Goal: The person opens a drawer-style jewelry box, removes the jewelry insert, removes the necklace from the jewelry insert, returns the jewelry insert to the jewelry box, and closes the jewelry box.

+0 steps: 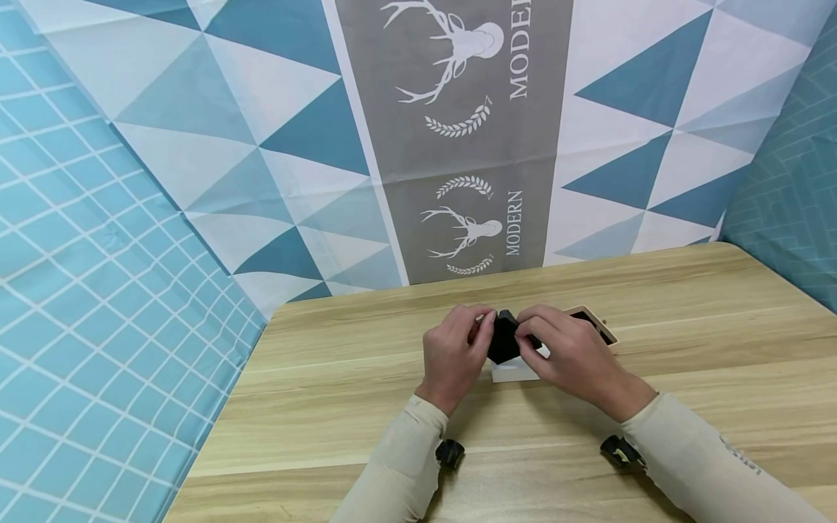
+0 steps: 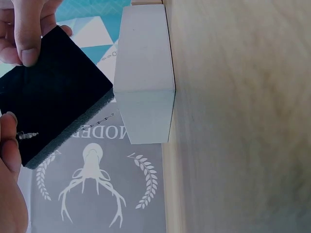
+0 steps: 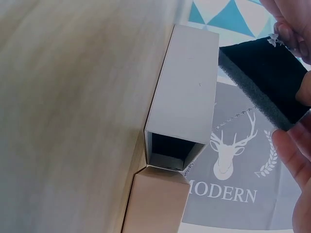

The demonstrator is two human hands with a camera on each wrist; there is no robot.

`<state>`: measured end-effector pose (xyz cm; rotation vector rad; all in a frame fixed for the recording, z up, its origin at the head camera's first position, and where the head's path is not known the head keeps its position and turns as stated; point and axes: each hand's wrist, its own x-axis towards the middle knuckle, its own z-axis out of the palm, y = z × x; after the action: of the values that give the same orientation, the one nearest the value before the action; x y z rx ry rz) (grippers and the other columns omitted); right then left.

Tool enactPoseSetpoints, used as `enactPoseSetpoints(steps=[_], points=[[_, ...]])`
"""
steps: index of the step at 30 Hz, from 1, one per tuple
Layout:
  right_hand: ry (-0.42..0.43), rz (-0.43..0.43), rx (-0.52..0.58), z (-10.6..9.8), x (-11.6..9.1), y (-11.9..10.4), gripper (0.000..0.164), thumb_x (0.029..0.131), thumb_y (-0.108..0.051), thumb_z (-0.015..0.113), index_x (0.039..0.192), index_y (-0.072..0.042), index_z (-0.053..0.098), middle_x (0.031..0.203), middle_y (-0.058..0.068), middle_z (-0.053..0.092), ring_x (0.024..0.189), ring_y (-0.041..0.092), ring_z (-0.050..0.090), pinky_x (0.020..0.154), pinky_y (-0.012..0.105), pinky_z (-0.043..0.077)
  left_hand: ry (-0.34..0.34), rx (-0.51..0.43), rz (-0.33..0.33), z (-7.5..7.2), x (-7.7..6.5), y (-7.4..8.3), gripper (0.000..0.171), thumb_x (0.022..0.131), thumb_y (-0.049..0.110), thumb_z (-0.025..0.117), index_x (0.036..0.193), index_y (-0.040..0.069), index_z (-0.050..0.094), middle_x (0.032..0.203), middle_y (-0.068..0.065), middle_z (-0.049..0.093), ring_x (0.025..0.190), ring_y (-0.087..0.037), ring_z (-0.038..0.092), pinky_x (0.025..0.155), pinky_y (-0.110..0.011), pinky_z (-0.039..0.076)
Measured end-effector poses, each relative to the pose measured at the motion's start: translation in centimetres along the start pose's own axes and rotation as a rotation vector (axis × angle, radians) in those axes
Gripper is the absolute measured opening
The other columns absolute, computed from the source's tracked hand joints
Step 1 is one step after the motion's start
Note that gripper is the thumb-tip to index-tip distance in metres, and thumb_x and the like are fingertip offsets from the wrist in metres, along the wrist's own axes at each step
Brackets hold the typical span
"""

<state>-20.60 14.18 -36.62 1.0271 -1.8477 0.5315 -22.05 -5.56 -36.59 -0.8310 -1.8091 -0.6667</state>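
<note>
A black foam jewelry pad (image 1: 503, 340) with grey foam edges is held up between both hands. My left hand (image 1: 455, 352) pinches its left end, and a small silver pendant (image 3: 274, 41) shows on the pad by those fingers. My right hand (image 1: 567, 349) grips the opposite end between thumb and fingers. A thin necklace chain (image 3: 236, 119) hangs behind the pad. Just below stands a white box (image 2: 145, 53), its right end open and dark inside. The pad's corner overlaps the box's edge in the left wrist view.
A tan box part (image 3: 156, 201) with a dark interior in the head view lies right of the white box. Wooden tabletop (image 1: 314, 407) surrounds them. Behind rises a patterned wall covering (image 1: 471, 145), with blue gridded covering (image 1: 98, 290) on the left.
</note>
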Motion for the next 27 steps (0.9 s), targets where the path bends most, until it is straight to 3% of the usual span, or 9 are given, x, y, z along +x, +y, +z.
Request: enactPoseSetpoints(steps=[6, 14, 27], points=[[-0.001, 0.009, 0.01, -0.02, -0.1, 0.02, 0.027, 0.101, -0.021, 0.047, 0.085, -0.008, 0.064, 0.096, 0.004, 0.065, 0.075, 0.015, 0.064, 0.056, 0.032, 0.052, 0.001, -0.001, -0.007, -0.01, 0.02, 0.03, 0.008, 0.098, 0.015, 0.065, 0.098, 0.009, 0.07, 0.071, 0.005, 0.054, 0.058, -0.001, 0.047, 0.05, -0.012, 0.035], [-0.001, 0.014, -0.003, 0.03, -0.12, 0.12, 0.017, 0.09, -0.013, 0.05, 0.085, -0.007, 0.065, 0.097, 0.005, 0.065, 0.08, 0.017, 0.065, 0.059, 0.034, 0.053, 0.003, 0.004, -0.024, -0.05, 0.0, 0.1, 0.005, 0.094, 0.011, 0.069, 0.098, 0.008, 0.07, 0.071, 0.004, 0.059, 0.056, -0.002, 0.048, 0.05, -0.013, 0.037], [0.047, 0.017, -0.011, -0.04, 0.01, 0.14, 0.02, 0.09, -0.011, 0.048, 0.084, -0.006, 0.066, 0.097, 0.005, 0.066, 0.083, 0.02, 0.065, 0.065, 0.037, 0.054, -0.006, -0.012, -0.079, -0.14, -0.03, 0.19, 0.005, 0.094, 0.009, 0.067, 0.097, 0.006, 0.069, 0.062, 0.004, 0.054, 0.05, -0.004, 0.049, 0.048, -0.015, 0.038]])
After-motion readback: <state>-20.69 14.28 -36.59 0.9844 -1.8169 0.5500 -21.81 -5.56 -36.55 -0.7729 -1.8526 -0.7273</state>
